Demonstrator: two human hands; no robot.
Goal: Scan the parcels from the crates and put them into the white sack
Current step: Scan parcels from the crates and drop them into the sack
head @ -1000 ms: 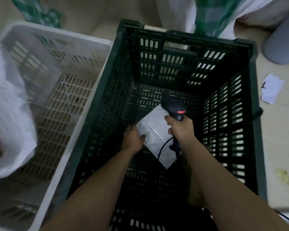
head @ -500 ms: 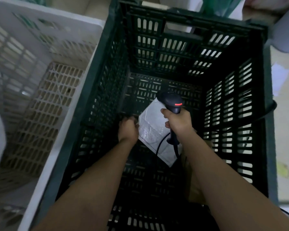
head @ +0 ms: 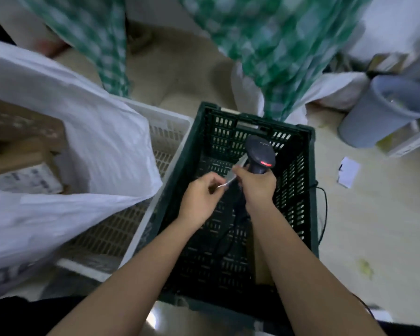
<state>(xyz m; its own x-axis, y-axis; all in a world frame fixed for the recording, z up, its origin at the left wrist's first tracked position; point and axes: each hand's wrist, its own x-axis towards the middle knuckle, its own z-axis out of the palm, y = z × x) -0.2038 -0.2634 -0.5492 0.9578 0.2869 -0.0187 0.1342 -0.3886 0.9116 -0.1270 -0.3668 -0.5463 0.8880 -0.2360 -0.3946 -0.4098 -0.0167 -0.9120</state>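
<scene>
Above the dark green crate (head: pixel 250 132), the left hand (head: pixel 199 200) pinches the near end of a thin flat parcel (head: pixel 230 179) between thumb and curled fingers. The parcel is seen almost edge-on and blurred, so its face cannot be read. It runs from the left hand up toward the right hand, with its far end just under the scanner's head.

The right hand (head: pixel 257 187) is wrapped around the handle of a black handheld barcode scanner (head: pixel 261 154), fingers closed tight on the grip. A red light glows on the back of the scanner's head. The scanner's black cable (head: pixel 228 238) drops from the handle down into the crate. Both hands are held over the crate's open top, close together, with the parcel bridging them.

The white sack (head: pixel 102 146) stands open to the left of the crate, its mouth draped over a white slatted crate (head: pixel 170 132) that sits against the green crate's left wall. Inside the sack lie brown cardboard parcels (head: pixel 22 146), one with a white label.

To the right of the green crate, a grey waste bin (head: pixel 378 112) stands on the pale floor, and a small paper slip (head: pixel 348 172) lies between the two. Beyond the crate's far wall hangs green checked cloth (head: pixel 272 44), blurred.
</scene>
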